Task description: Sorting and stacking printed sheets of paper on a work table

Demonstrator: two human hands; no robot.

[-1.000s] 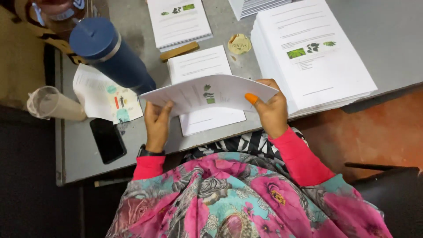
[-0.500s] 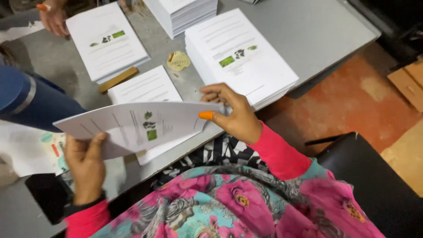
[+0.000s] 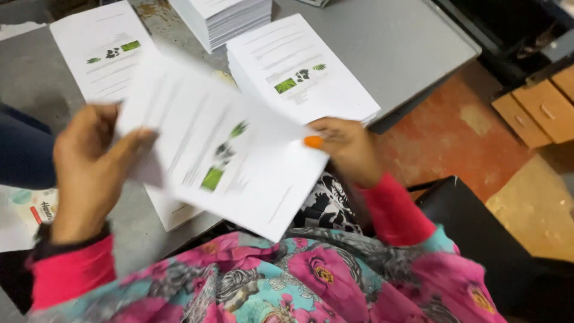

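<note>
Now, starting at the far left, our left hand (image 3: 89,167) rises from a red cuff and grips the left edge of the sheet (image 3: 221,149), thumb closed over the front, fingers hidden behind the paper. Below that hand a colourful leaflet (image 3: 24,212) lies at the table's edge, and a dark blue shape (image 3: 24,149) sits just above it. Further back on the grey table (image 3: 394,48) lies a flat stack (image 3: 101,51) of printed pages with small green and black pictures.

We hold the sheet tilted above the table, near our chest, its image blurred; it bears a green picture near its middle. Under it another stack (image 3: 173,212) shows at the table's near edge. Behind the sheet stands a tall pile (image 3: 224,21) of paper, and just right of that a thicker stack (image 3: 299,72) with the same green print on top.

Our right hand (image 3: 344,146) pinches the sheet's right edge, thumb with an orange nail pressed on top, the other fingers curled beneath. Right of the table we see reddish floor (image 3: 454,131), a black chair (image 3: 478,233) beside us and wooden drawers (image 3: 538,107) at the far right.
</note>
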